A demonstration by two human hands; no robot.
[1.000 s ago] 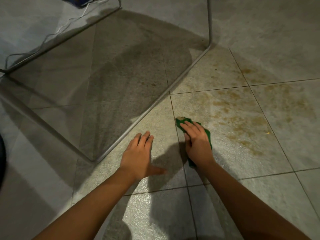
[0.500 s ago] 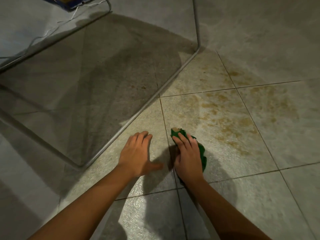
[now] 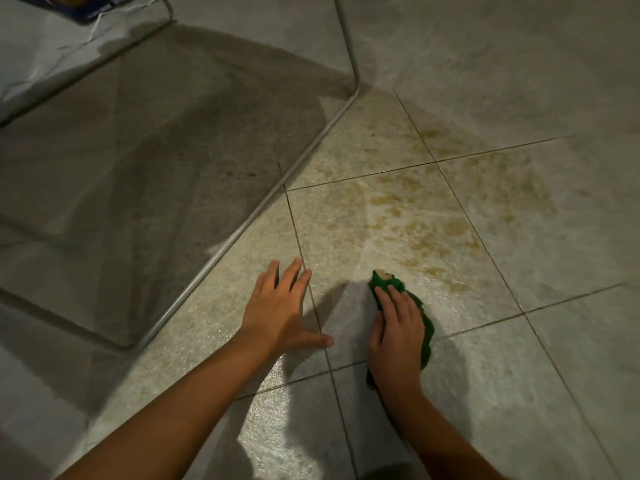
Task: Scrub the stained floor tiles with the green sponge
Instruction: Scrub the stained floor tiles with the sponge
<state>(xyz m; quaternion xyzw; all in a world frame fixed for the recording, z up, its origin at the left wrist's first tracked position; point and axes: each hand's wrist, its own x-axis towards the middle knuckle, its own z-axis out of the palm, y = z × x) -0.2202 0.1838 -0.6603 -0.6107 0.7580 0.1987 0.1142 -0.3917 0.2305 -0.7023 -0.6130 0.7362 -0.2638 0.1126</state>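
Note:
My right hand [image 3: 396,332] presses flat on the green sponge [image 3: 385,280], which lies on a grey floor tile near a grout line; most of the sponge is hidden under my palm, and its worn tip sticks out past my fingertips. Brown-yellow stains [image 3: 433,230] spread over the tiles beyond the sponge, up and to the right. My left hand [image 3: 278,311] rests flat on the floor to the left of the sponge, fingers spread, holding nothing. The tile around both hands looks wet and shiny.
A thin metal frame [image 3: 263,202] runs diagonally across the floor from the upper middle to the lower left, bounding a shadowed area. One upright metal leg [image 3: 348,39] rises at the top. A white cord [image 3: 97,22] and a blue object lie at the top left.
My right hand has dragged the sponge back toward me and a little to the right, away from the grout line. The left hand stays planted on the floor.

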